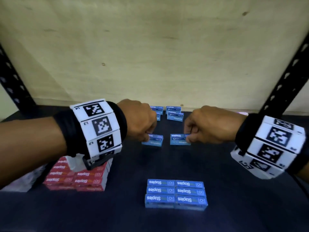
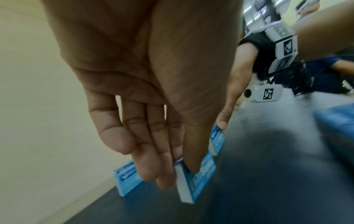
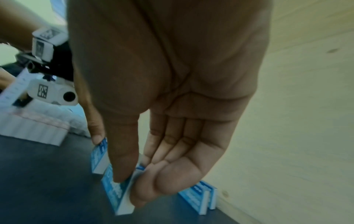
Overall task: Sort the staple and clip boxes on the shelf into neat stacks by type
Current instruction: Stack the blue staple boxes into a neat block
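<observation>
My left hand (image 1: 147, 131) pinches a blue staples box (image 1: 154, 140) between thumb and fingers, just above the dark shelf (image 1: 167, 164). In the left wrist view the same blue box (image 2: 195, 178) sits under my thumb. My right hand (image 1: 190, 134) pinches a second blue staples box (image 1: 178, 139) beside it; the right wrist view shows that box (image 3: 116, 192) gripped on edge. A neat block of blue staples boxes (image 1: 175, 194) lies near the front. A stack of red staples boxes (image 1: 78, 176) stands at the left, under my left wrist.
More loose blue boxes (image 1: 174, 113) stand at the back by the plywood wall (image 1: 150, 47). Black slotted shelf posts (image 1: 284, 81) rise at both sides. A white object (image 1: 16, 181) lies left of the red stack.
</observation>
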A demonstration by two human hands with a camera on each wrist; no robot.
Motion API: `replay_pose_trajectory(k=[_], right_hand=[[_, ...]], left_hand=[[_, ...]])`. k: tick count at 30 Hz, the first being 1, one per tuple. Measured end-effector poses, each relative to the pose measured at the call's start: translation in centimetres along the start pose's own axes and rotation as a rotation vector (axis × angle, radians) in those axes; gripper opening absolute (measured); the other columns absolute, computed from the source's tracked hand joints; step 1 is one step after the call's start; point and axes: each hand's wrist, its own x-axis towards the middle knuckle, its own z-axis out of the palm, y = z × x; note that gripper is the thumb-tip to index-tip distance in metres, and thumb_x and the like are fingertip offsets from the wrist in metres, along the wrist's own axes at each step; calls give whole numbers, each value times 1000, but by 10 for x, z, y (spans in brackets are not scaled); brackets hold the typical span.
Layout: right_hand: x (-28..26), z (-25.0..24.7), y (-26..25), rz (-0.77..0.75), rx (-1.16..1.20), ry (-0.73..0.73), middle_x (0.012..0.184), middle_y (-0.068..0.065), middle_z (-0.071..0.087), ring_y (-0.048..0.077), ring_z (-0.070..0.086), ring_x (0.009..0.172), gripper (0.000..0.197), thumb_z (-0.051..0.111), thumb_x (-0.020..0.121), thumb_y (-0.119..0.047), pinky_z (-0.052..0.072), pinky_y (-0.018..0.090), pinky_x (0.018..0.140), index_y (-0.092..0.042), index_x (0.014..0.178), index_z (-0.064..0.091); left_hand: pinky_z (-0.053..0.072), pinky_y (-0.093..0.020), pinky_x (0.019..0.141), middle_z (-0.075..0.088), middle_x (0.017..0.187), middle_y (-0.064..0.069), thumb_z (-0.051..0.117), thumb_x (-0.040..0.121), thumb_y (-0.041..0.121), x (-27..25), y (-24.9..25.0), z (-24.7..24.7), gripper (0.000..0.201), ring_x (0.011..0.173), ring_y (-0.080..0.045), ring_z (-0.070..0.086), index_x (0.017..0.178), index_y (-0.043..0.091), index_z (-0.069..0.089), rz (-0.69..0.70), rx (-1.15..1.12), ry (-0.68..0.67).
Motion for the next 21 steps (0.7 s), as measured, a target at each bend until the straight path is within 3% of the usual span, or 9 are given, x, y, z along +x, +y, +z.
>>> replay_pose_trajectory(k=[2,4,8,13,17,21], right_hand=[[-18,1,-6,-6,19,-24,80,-11,69,8,61,73,13,71,85,-37,47,24,69,-30,77,63],[-33,3,-10,-1,35,-42,82,-11,71,6,63,74,12,70,86,-38,48,22,68,-30,79,65],[-58,11,-12,16,78,-48,77,-12,70,1,61,68,11,71,86,-39,51,21,68,-28,86,69],[-79,20,-9,5,123,-74,74,-15,71,-3,60,62,15,70,86,-41,42,10,56,-27,90,70],[-89,23,-8,4,179,-104,70,-18,69,-5,59,59,13,69,88,-39,42,9,55,-26,93,70],[-92,23,-9,11,195,-117,77,-17,71,-4,62,67,13,60,92,-37,49,13,64,-31,95,70]], left_hand=[[41,-25,67,58,81,12,64,84,44,-15,7,2,22,81,-17,56,100,29,66,25,-22,14],[39,-25,66,54,79,13,63,84,45,-27,13,5,21,77,-15,53,100,30,65,47,-31,17],[40,-26,67,55,83,14,61,85,48,-48,19,11,21,76,-12,49,101,33,63,69,-54,8],[47,-27,72,61,88,16,59,86,50,-66,21,17,22,77,-10,53,101,35,63,108,-93,2],[45,-23,68,60,77,22,60,86,48,-74,18,20,20,71,-2,53,102,37,64,130,-198,-40],[48,-20,76,56,69,25,53,92,42,-75,15,22,20,65,5,53,105,35,66,176,-296,-50]])
